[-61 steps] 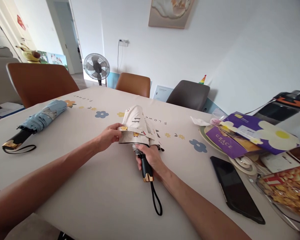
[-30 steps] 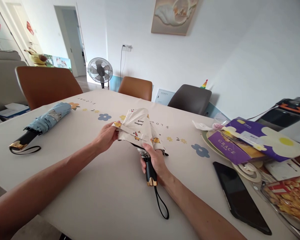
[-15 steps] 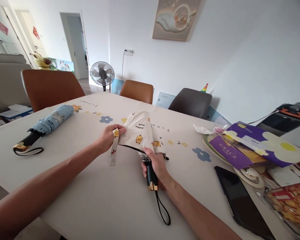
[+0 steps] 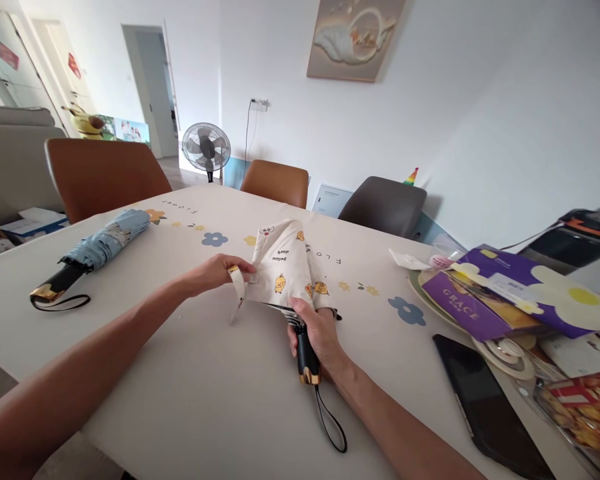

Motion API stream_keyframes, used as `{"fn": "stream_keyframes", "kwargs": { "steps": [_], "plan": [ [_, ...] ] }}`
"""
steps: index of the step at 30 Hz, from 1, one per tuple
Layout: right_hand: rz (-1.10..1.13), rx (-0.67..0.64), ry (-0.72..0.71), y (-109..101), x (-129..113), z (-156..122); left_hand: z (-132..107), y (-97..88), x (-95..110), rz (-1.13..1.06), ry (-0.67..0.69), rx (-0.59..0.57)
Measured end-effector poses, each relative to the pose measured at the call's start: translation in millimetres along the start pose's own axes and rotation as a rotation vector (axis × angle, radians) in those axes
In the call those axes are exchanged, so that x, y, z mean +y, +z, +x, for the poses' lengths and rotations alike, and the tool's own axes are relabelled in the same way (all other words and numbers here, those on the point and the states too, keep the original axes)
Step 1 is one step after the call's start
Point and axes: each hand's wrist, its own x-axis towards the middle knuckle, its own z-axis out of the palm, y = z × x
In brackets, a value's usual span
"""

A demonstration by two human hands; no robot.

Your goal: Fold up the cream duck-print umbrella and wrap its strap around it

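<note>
A folding umbrella (image 4: 280,267) with white cloth and yellow duck prints is held over the table, its canopy loosely folded. My right hand (image 4: 320,333) wraps round the lower canopy just above the black handle (image 4: 307,357), thumb on top of the cloth. From the handle's gold end hangs a black wrist loop (image 4: 333,427). At the canopy's left edge my left hand (image 4: 225,272) pinches the cloth, and a duck-print closing strap (image 4: 239,293) dangles there. To the left lies a blue folded umbrella (image 4: 107,240) with a black and gold handle.
The white table (image 4: 205,393) has printed flowers. On its right are a black phone (image 4: 485,400), a purple box (image 4: 460,300), a plate (image 4: 420,287) and a clear snack container (image 4: 585,407). Chairs (image 4: 275,183) and a fan (image 4: 207,148) stand beyond.
My left hand has shifted slightly right and down with the canopy edge, which now spreads wider. The strap has swung and curled. My right hand keeps its hold.
</note>
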Motion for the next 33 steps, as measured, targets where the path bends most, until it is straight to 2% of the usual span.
{"fn": "stream_keyframes", "kwargs": {
  "steps": [2,3,5,7,9,12,14,16,18,22,24,29,33],
  "plan": [
    [-0.007,0.007,-0.002,0.7,-0.1,-0.8,3.1,-14.6,-7.1,0.132,0.025,-0.024],
    [-0.008,0.009,-0.002,0.7,0.0,-1.0,4.9,-21.4,-9.9,0.189,0.05,0.012],
    [-0.004,0.013,0.001,0.5,1.1,-0.8,7.5,-29.1,-11.2,0.254,0.101,0.176],
    [-0.004,0.022,0.004,0.4,3.0,-0.1,7.2,-23.5,-4.6,0.244,0.135,0.381],
    [-0.014,0.035,0.015,0.9,4.9,0.9,3.3,-3.3,8.5,0.201,0.187,0.5],
    [-0.025,0.061,0.039,2.6,6.6,2.0,-3.5,42.2,31.6,0.175,0.354,0.379],
    [-0.021,0.068,0.032,3.8,6.5,2.0,-2.7,68.9,45.3,0.17,0.32,0.253],
    [-0.025,0.072,0.031,4.9,5.8,1.3,4.3,84.6,56.8,0.121,0.232,0.243],
    [-0.034,0.077,0.054,5.4,4.6,0.2,15.3,88.9,66.1,0.045,0.15,0.277],
    [-0.025,0.018,0.055,4.2,2.4,-1.7,34.9,81.4,74.4,-0.188,0.013,0.287],
    [-0.016,-0.035,0.034,2.6,1.8,-1.8,39.0,79.2,72.0,-0.388,-0.038,0.219],
    [0.043,-0.155,0.059,-0.9,1.8,-0.3,39.2,86.6,58.3,-0.904,-0.197,-0.072],
    [0.162,-0.283,0.103,-0.1,1.5,-0.3,41.4,91.7,52.7,-1.084,-0.266,-0.107]
  ]
}}
